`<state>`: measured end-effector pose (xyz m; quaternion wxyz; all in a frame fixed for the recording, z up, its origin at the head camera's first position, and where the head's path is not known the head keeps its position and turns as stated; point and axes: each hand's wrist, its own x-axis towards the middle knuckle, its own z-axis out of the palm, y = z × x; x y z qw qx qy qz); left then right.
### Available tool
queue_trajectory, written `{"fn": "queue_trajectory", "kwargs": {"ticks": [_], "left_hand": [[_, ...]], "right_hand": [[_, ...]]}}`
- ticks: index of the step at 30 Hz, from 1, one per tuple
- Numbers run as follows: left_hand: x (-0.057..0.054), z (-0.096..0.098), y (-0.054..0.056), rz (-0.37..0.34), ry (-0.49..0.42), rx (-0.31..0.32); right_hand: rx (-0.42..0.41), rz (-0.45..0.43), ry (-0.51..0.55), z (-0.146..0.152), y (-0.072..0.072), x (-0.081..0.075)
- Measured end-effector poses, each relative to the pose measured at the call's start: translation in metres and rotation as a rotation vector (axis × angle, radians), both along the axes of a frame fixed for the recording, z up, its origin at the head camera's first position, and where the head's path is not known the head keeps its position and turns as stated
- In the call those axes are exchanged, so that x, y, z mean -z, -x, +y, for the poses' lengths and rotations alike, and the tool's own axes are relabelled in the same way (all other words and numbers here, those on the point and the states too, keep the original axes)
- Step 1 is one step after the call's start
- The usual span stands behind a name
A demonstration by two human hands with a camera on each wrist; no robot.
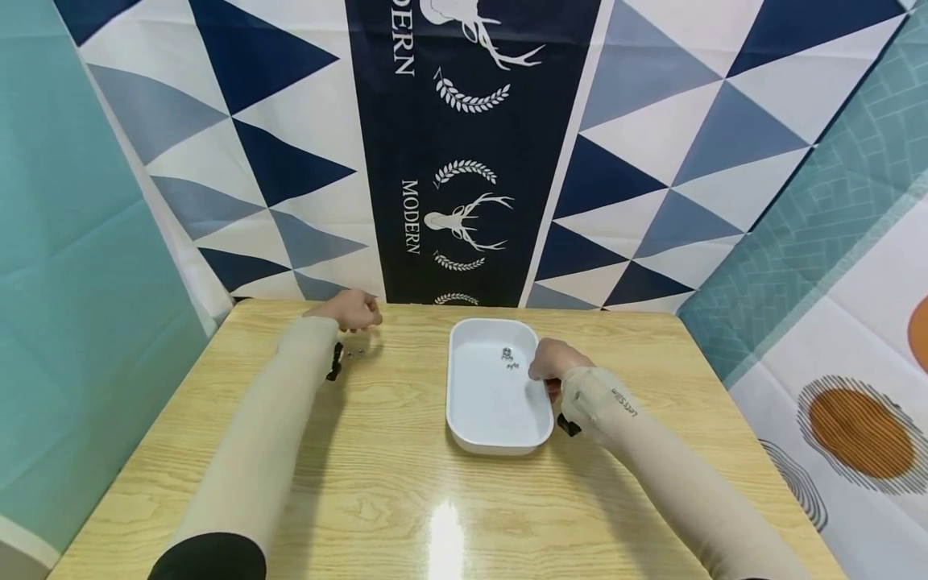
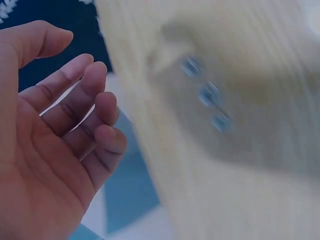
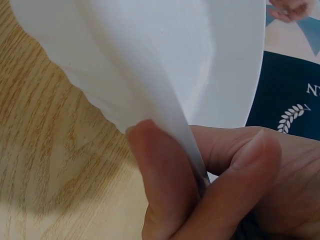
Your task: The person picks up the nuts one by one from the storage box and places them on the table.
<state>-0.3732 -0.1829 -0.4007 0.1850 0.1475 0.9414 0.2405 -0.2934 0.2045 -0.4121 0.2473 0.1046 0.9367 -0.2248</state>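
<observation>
A white rectangular tray (image 1: 495, 411) stands on the wooden table, right of the middle. My right hand (image 1: 557, 364) pinches its right rim, with thumb and fingers on either side of the wall (image 3: 165, 95) in the right wrist view. Several small metal pieces (image 1: 507, 354) lie inside the tray, too small to identify. Over the far left of the table hovers my left hand (image 2: 60, 125), its fingers loosely bent and nothing between them. Below it on the tabletop are three small shiny metal pieces (image 2: 209, 94), nut-like but blurred.
The light wooden table (image 1: 391, 483) ends at a patterned cloth backdrop (image 1: 464, 145) just beyond both hands. A teal sheet (image 1: 80, 266) hangs at the left side, and another patterned sheet (image 1: 834, 362) at the right.
</observation>
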Motion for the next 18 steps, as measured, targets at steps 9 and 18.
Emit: {"fn": "queue_trajectory", "kwargs": {"ticks": [9, 18], "left_hand": [[-0.023, 0.043, 0.011, 0.028, -0.060, 0.070], [-0.036, 0.074, 0.008, 0.051, -0.117, 0.095]], "right_hand": [[0.003, 0.009, -0.015, 0.000, -0.001, 0.001], [-0.002, 0.013, -0.025, -0.002, -0.001, 0.002]]}}
